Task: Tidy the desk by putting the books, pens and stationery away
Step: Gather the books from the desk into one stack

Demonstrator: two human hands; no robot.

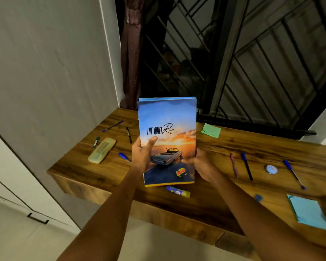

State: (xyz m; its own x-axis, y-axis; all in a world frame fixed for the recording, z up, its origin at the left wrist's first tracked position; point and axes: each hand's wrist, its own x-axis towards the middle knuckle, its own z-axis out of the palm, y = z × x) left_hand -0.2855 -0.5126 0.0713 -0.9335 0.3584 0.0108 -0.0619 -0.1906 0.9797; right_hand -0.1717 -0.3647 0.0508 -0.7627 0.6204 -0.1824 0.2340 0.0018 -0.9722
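A person holds the book (167,140) upright above the wooden desk (224,147), long axis vertical, left hand (142,157) and right hand (201,166) gripping its 2 lower side edges.

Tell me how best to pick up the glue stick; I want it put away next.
Pinch the glue stick across its middle, from above. It lies flat on the desk, round sides exposed, just below the book, which both hands hold.

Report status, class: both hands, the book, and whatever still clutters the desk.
Left hand and right hand grip book, upright above desk. Pens, glue stick, pencil case not yet put away.
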